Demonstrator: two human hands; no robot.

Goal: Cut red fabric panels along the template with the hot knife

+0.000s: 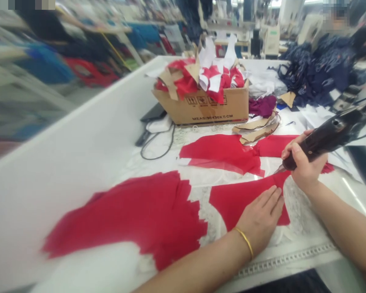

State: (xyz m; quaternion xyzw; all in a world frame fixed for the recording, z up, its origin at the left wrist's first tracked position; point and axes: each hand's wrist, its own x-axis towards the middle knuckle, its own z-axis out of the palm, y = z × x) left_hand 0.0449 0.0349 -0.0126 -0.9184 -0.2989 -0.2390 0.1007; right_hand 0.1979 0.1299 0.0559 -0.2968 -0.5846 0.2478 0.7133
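Note:
My right hand point(308, 167) is wrapped round a black corded handheld power tool point(332, 132). Its narrow metal tip points down at the top edge of a red fabric piece point(232, 203); I cannot tell whether it touches. My left hand point(260, 217), with a yellow bangle at the wrist, lies flat on that same piece, fingers stretched out. To the left, a pile of red fabric pieces point(134, 215) lies fanned in overlapping layers with stepped edges. Beyond the hands are another red fabric stack point(219, 150) and a red strip point(274, 145).
A cardboard box point(207, 108) full of red, white and brown scraps stands at the back. Beside it lie a black cable point(158, 158), brown paper strips point(259, 128) and a dark fabric heap point(320, 73). A phone point(364, 165) is at right; a measuring tape point(286, 258) runs along the front.

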